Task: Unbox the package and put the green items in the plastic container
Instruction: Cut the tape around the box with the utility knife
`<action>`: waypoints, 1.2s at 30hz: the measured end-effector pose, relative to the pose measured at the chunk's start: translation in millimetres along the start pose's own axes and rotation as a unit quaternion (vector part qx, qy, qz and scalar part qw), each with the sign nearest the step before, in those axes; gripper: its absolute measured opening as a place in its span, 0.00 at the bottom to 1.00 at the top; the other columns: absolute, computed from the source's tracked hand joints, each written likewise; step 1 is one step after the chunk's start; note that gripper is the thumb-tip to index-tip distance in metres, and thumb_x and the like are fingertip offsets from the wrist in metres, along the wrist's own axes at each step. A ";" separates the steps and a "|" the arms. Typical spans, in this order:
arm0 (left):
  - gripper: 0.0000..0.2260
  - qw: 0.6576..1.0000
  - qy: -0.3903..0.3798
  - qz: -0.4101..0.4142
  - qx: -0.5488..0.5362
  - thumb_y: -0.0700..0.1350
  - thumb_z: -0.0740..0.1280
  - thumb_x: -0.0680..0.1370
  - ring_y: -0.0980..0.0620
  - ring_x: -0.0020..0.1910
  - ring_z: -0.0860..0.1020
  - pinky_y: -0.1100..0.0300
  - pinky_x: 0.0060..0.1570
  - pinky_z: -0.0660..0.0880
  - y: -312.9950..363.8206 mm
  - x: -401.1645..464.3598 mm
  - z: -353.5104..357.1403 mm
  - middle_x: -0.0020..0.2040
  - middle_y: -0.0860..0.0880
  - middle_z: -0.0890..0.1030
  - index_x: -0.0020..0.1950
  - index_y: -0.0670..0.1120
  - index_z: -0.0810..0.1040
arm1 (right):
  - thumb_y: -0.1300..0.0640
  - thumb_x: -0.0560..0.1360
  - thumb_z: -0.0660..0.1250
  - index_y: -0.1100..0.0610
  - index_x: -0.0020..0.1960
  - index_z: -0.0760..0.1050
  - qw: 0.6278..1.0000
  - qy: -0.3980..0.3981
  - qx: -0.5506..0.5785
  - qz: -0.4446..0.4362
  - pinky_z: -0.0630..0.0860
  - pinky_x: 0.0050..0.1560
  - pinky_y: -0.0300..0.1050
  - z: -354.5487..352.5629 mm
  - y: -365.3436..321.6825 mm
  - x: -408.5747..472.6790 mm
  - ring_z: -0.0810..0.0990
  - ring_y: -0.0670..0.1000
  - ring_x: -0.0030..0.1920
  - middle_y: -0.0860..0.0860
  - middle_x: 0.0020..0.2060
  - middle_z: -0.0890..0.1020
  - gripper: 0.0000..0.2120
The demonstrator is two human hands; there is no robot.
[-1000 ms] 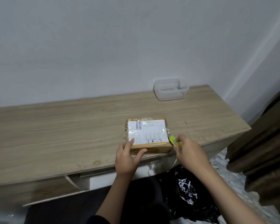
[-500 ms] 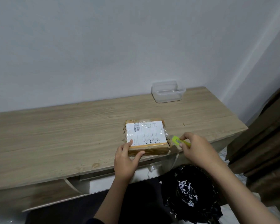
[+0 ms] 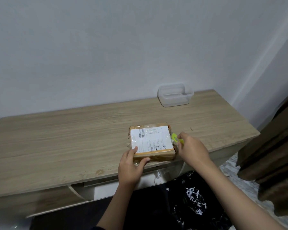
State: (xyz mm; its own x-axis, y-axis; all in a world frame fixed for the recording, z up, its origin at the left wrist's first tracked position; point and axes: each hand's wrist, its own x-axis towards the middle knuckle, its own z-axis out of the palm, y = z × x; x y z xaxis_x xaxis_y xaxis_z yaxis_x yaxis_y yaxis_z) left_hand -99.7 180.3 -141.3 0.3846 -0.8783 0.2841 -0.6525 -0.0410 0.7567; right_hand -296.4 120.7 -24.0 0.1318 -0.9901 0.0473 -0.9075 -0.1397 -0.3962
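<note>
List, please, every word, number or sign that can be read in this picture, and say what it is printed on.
None can be read.
White label on the package: a barcode and printed lines in a ruled grid, all too small and blurred to quote.
Black bag on the floor: white marks, not legible as text.

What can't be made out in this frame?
- Package contents: head view, hidden by taped cardboard.
- Label text: too small.
- Yellow-green cutter: blade and handle covered by right hand.
- Package's near left corner: under left hand.
</note>
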 end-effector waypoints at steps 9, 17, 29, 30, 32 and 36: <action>0.28 1.000 0.008 0.005 0.023 0.61 0.71 0.67 0.48 0.49 0.79 0.61 0.45 0.72 3.1 -1.9 1.0 0.50 0.46 0.81 0.57 0.42 0.78 | 0.55 0.76 0.63 0.53 0.55 0.72 0.998 -0.051 -0.033 -0.016 0.68 0.36 0.44 -7.9 2.6 -6.6 0.80 0.59 0.46 0.56 0.45 0.83 0.09; 0.28 1.000 0.015 0.001 0.022 0.61 0.71 0.66 0.48 0.49 0.79 0.61 0.45 0.72 6.7 -1.4 -1.1 0.50 0.46 0.81 0.57 0.42 0.79 | 0.54 0.74 0.64 0.52 0.52 0.75 0.996 -0.088 -0.025 -0.007 0.72 0.43 0.47 -15.5 11.4 -16.6 0.79 0.59 0.51 0.56 0.48 0.82 0.07; 0.27 0.999 -0.021 -0.050 -0.006 0.54 0.71 0.72 0.47 0.65 0.69 0.55 0.59 0.69 2.8 1.6 -7.8 0.66 0.45 0.72 0.68 0.49 0.70 | 0.52 0.72 0.68 0.49 0.49 0.78 0.997 -0.072 0.021 0.036 0.69 0.34 0.44 -39.7 12.3 -15.5 0.75 0.53 0.31 0.50 0.30 0.77 0.06; 0.27 0.998 -0.002 -0.060 0.005 0.51 0.71 0.73 0.43 0.68 0.67 0.50 0.62 0.69 1.4 4.1 -7.3 0.69 0.41 0.69 0.70 0.49 0.68 | 0.53 0.72 0.68 0.48 0.48 0.79 0.996 -0.070 0.049 0.038 0.72 0.33 0.44 -35.6 12.8 -17.4 0.76 0.53 0.30 0.50 0.29 0.78 0.05; 0.24 0.992 0.067 -0.108 0.004 0.45 0.67 0.75 0.38 0.71 0.61 0.42 0.65 0.67 4.3 9.4 -7.4 0.71 0.36 0.63 0.71 0.47 0.67 | 0.54 0.72 0.68 0.46 0.47 0.79 0.987 -0.073 0.138 0.045 0.73 0.28 0.43 -24.8 13.7 -21.8 0.76 0.51 0.21 0.48 0.23 0.78 0.05; 0.28 0.978 0.121 -0.158 -0.054 0.49 0.66 0.75 0.39 0.73 0.56 0.37 0.66 0.63 27.1 9.5 -2.5 0.73 0.36 0.56 0.71 0.43 0.63 | 0.59 0.72 0.68 0.46 0.47 0.80 0.952 -0.035 0.292 0.088 0.68 0.18 0.35 -14.5 14.2 -23.8 0.72 0.51 0.15 0.51 0.20 0.79 0.08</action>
State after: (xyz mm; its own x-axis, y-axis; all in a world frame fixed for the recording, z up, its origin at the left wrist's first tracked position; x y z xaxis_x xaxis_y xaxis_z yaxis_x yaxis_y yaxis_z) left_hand -112.1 172.0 -116.5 0.7083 -0.6906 0.1465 -0.4075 -0.2305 0.8836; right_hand -318.2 142.1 -17.4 0.0436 -0.9917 -0.1208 -0.5434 0.0779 -0.8358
